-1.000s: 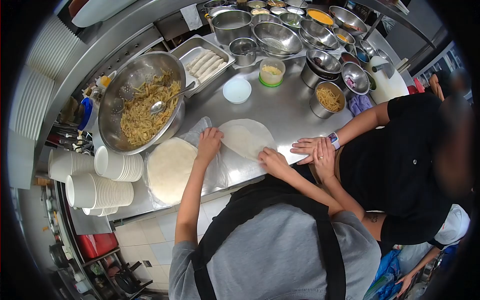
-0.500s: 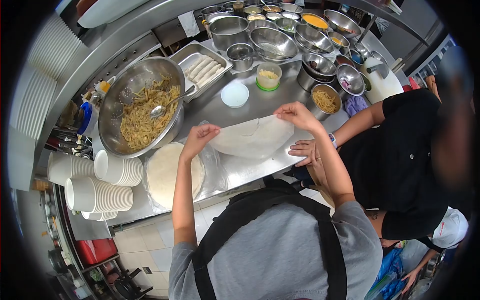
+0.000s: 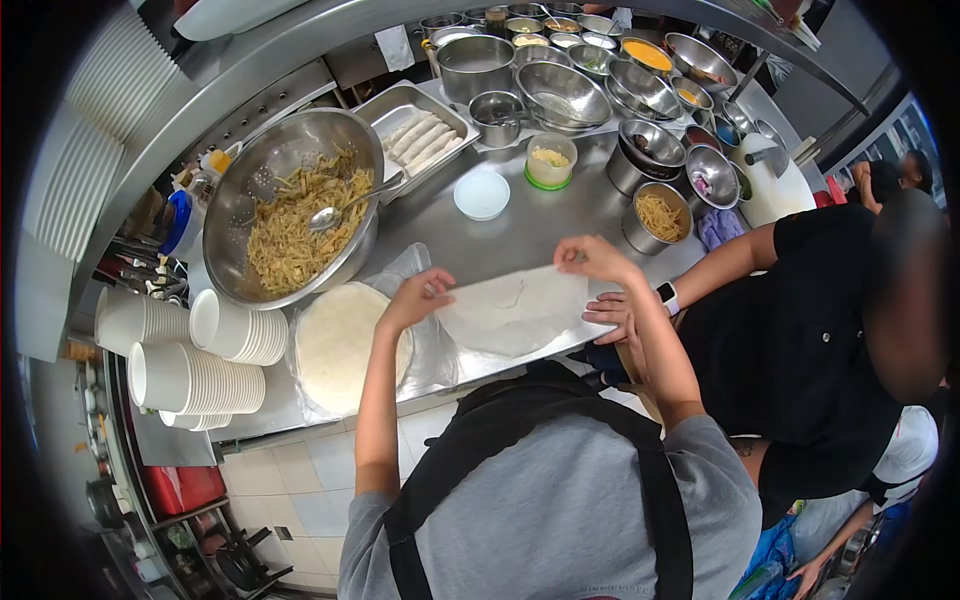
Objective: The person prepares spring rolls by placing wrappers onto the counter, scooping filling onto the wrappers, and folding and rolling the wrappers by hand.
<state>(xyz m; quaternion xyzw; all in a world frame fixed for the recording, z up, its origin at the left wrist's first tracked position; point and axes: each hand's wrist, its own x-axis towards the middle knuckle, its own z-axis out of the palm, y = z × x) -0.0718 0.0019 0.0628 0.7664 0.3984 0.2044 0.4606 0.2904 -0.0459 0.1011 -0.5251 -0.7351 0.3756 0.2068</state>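
A thin, pale spring roll wrapper (image 3: 515,318) lies low over the steel counter at its front edge, its upper edge folded or creased. My left hand (image 3: 418,298) pinches its left corner, fingers closed. At the upper right corner my right hand (image 3: 598,260) grips the wrapper between thumb and fingers. Left of it, a stack of round wrappers (image 3: 350,345) rests on clear plastic. A white bowl (image 3: 482,194) and a tub with a green base (image 3: 550,162) stand beyond my hands.
A large steel bowl (image 3: 222,200) of cooked shredded filling holds a spoon (image 3: 325,218). Rolled pieces lie in a metal tray (image 3: 455,145). Stacked white tubs (image 3: 165,380) stand at the left. At the right, a co-worker's hand (image 3: 608,310) rests on the counter edge.
Both hands have lowered the wrapper toward the counter, and it lies flatter now. The view has shifted slightly.
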